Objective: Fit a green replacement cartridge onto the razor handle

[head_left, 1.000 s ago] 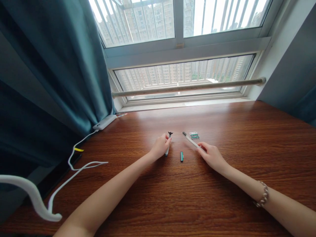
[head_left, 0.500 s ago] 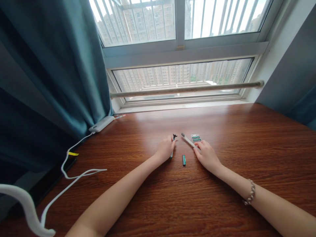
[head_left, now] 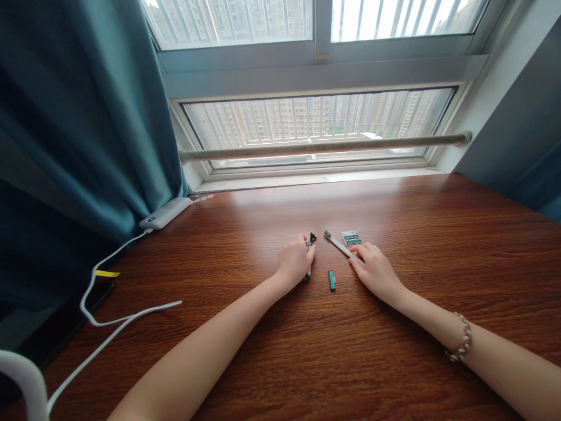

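My left hand [head_left: 295, 261] is curled around a razor handle [head_left: 310, 244] that lies on the wooden table [head_left: 280, 327], its dark head end pointing away from me. My right hand [head_left: 376, 270] rests on the table with its fingers closed on the near end of a second, light-coloured razor handle [head_left: 338, 245] that points up and to the left. Between the two hands lies a loose green and black blade cartridge [head_left: 332, 280]. A small clear pack of green cartridges [head_left: 351, 237] sits just beyond my right fingertips.
A white power bank [head_left: 165, 213] lies at the table's back left beside a teal curtain [head_left: 83, 117], with white cables [head_left: 114, 318] trailing toward the left edge. A window with a metal rail [head_left: 324, 147] runs along the far side.
Both hands have drawn slightly closer together around the loose cartridge, and the razor handle in my left hand has dropped lower onto the table. The view has tilted downward.
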Motion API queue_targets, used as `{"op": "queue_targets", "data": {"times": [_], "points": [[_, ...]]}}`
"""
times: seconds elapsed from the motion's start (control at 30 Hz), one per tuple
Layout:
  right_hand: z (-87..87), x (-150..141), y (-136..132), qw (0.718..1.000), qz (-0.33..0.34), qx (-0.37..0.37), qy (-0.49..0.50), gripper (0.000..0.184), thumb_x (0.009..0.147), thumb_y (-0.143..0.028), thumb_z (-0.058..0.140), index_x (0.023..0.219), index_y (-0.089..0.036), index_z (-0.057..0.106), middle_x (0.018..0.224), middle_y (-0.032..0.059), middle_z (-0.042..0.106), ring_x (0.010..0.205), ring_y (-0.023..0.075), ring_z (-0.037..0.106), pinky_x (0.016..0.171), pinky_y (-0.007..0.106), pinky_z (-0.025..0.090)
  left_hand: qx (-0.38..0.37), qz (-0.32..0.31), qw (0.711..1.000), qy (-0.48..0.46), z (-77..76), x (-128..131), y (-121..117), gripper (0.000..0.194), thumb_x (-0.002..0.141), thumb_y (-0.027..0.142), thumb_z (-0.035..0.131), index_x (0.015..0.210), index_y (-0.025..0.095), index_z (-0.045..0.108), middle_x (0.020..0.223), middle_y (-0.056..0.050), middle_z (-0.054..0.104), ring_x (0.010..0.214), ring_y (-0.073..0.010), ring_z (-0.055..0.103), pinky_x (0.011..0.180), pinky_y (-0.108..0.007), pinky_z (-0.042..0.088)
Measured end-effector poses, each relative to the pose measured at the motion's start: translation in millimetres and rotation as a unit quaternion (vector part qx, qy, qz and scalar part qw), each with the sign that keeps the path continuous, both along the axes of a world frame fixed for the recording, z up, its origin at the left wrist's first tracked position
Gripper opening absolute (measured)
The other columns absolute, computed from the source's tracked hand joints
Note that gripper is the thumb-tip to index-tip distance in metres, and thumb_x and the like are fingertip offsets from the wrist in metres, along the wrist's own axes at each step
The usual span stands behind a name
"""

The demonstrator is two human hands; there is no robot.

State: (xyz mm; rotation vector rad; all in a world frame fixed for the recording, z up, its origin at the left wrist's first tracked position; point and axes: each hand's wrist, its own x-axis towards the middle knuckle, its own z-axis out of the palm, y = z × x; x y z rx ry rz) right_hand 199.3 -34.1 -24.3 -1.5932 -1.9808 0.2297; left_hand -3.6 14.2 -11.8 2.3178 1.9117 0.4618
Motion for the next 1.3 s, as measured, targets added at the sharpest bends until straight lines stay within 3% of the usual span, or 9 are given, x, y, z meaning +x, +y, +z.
{"op": "queue_targets", "data": {"times": [0.23, 0.5, 0.73, 0.8, 0.87, 0.93, 1.03, 1.17, 1.3], "points": [[0.0, 1, 0, 1.000, 0.007, 0.008, 0.018, 0.014, 0.080, -0.021, 0.048, 0.091, -0.018, 0.055, 0.083, 0.0052, 0.053, 0.082, 0.0201, 0.047, 0.077, 0.033, 0.038, 0.008, 0.000, 1.000, 0.010, -1.0, 0, -1, 0.042, 0.082, 0.045, 0.037, 0.116, 0.021, 0.041, 0.081, -0.006, 0.065, 0.073, -0.0234, 0.061, 0.057, -0.028, 0.036], [9.0, -2, -7, 0.989, 0.005, 0.029, 0.146, 0.014, 0.081, -0.024, 0.046, 0.091, -0.017, 0.053, 0.079, 0.0035, 0.052, 0.070, 0.0155, 0.048, 0.065, 0.027, 0.039, 0.008, 0.000, 1.000, 0.003, -0.9, 0, -3, 0.047, 0.084, 0.049, 0.031, 0.120, 0.020, 0.038, 0.081, -0.007, 0.066, 0.074, -0.0235, 0.061, 0.059, -0.028, 0.037], [18.4, -16, -28, 0.978, 0.087, 0.027, 0.186, 0.016, 0.084, -0.025, 0.042, 0.094, -0.017, 0.051, 0.076, 0.0027, 0.054, 0.063, 0.0131, 0.047, 0.060, 0.025, 0.039, 0.025, 0.012, 1.000, 0.012, 13.4, -1, -13, 0.054, 0.084, 0.055, 0.023, 0.118, 0.017, 0.042, 0.075, -0.009, 0.064, 0.071, -0.0243, 0.060, 0.060, -0.029, 0.037], [20.2, -19, -33, 0.976, 0.107, 0.035, 0.184, 0.016, 0.085, -0.024, 0.041, 0.095, -0.017, 0.051, 0.076, 0.0030, 0.054, 0.063, 0.0130, 0.047, 0.060, 0.025, 0.039, 0.043, -0.016, 0.999, -0.017, 21.6, 0, -22, 0.052, 0.084, 0.054, 0.025, 0.114, 0.018, 0.045, 0.075, -0.007, 0.063, 0.071, -0.0217, 0.059, 0.063, -0.028, 0.037], [21.7, -21, -38, 0.974, 0.130, 0.042, 0.183, 0.016, 0.085, -0.024, 0.041, 0.096, -0.017, 0.050, 0.076, 0.0030, 0.053, 0.063, 0.0127, 0.047, 0.059, 0.024, 0.039, 0.056, -0.095, 0.991, -0.073, 29.0, 5, -36, 0.046, 0.083, 0.052, 0.030, 0.105, 0.018, 0.051, 0.076, -0.006, 0.061, 0.073, -0.0191, 0.057, 0.067, -0.027, 0.038], [22.8, -22, -42, 0.969, 0.150, 0.048, 0.191, 0.016, 0.085, -0.024, 0.042, 0.097, -0.018, 0.049, 0.076, 0.0026, 0.053, 0.062, 0.0118, 0.047, 0.057, 0.023, 0.039, 0.033, -0.177, 0.974, -0.135, 33.9, 12, -51, 0.041, 0.082, 0.052, 0.036, 0.087, 0.017, 0.055, 0.078, -0.006, 0.059, 0.075, -0.0179, 0.055, 0.069, -0.026, 0.038], [23.6, -21, -46, 0.962, 0.174, 0.050, 0.206, 0.016, 0.085, -0.024, 0.044, 0.099, -0.018, 0.048, 0.073, 0.0009, 0.052, 0.057, 0.0099, 0.045, 0.053, 0.021, 0.039, -0.045, -0.211, 0.937, -0.276, 36.0, 23, -67, 0.034, 0.085, 0.045, 0.034, 0.081, 0.016, 0.053, 0.075, -0.004, 0.057, 0.068, -0.0146, 0.053, 0.065, -0.025, 0.040], [24.0, -18, -42, 0.945, 0.243, 0.016, 0.218, 0.029, 0.084, -0.026, 0.046, 0.112, -0.018, 0.044, 0.081, 0.0023, 0.054, 0.062, 0.0102, 0.049, 0.058, 0.022, 0.043, -0.108, -0.184, 0.863, -0.458, 36.3, 25, -67, 0.029, 0.086, 0.038, 0.034, 0.079, 0.016, 0.051, 0.076, -0.003, 0.057, 0.072, -0.0140, 0.056, 0.069, -0.026, 0.044], [24.0, -17, -35, 0.950, 0.255, 0.011, 0.179, 0.041, 0.081, -0.027, 0.051, 0.121, -0.021, 0.040, 0.094, 0.0055, 0.054, 0.081, 0.0147, 0.052, 0.072, 0.028, 0.045, -0.158, -0.118, 0.763, -0.615, 39.7, 19, -54, 0.024, 0.084, 0.036, 0.037, 0.078, 0.016, 0.046, 0.076, -0.003, 0.060, 0.072, -0.0152, 0.060, 0.074, -0.034, 0.048]]}}
